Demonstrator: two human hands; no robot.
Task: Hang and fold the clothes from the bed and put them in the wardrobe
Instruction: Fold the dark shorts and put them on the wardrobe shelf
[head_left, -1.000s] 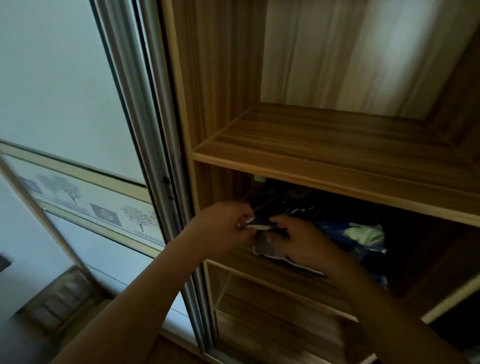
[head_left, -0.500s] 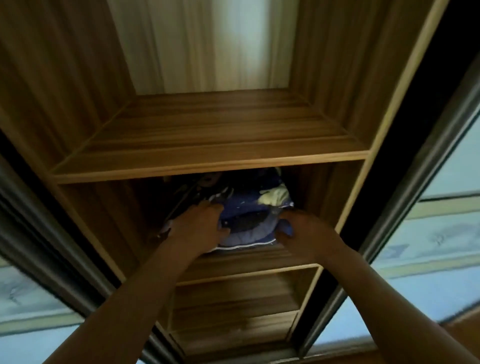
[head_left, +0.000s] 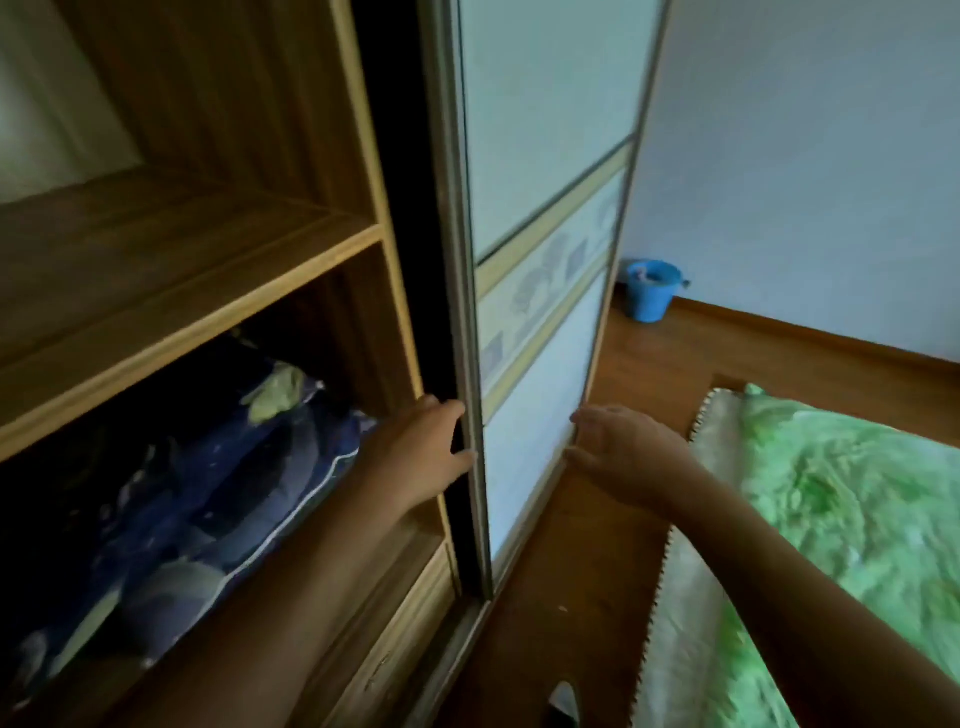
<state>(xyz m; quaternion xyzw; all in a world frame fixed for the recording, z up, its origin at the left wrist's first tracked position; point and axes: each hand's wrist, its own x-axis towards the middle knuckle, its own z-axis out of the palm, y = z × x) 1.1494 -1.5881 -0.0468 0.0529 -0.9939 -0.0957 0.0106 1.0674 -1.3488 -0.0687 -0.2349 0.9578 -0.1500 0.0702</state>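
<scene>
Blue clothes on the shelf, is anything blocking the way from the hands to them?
Nothing visible does. The blue clothes lie uncovered on the open shelf. The sliding door stands off to their right; the left hand holds its near edge and the right hand is by its far edge.

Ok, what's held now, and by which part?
Left hand grips the pale sliding wardrobe door by its grey metal leading edge; right hand lies open at its other edge, gripping nothing.
</scene>
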